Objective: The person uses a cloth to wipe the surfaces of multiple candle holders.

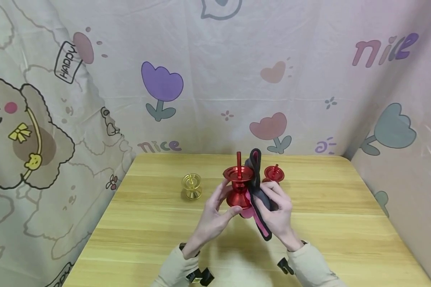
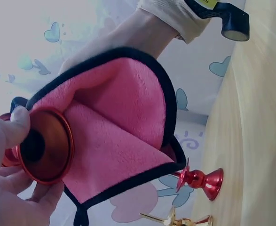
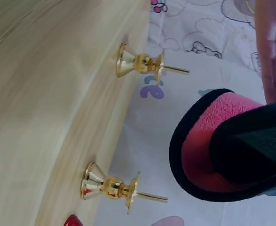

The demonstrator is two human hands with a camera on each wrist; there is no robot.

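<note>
My left hand [image 1: 213,219] holds a red metallic candle holder [image 1: 239,186] upright above the table, thumb at its base and fingers behind it. In the left wrist view, the hollow underside of its base [image 2: 58,146] faces the camera. My right hand [image 1: 278,209] grips a folded cleaning cloth [image 1: 263,229], pink on one face and dark grey on the other with a black edge. The cloth lies against the right side of the red holder. In the right wrist view, the cloth [image 3: 199,141] hides most of the holder, and little of either hand shows.
A second red candle holder [image 1: 274,173] stands behind my right hand. A gold candle holder [image 1: 192,186] stands to the left on the wooden table [image 1: 147,231]. The right wrist view shows another gold candle holder [image 3: 109,186]. Printed curtains surround the table's back and sides.
</note>
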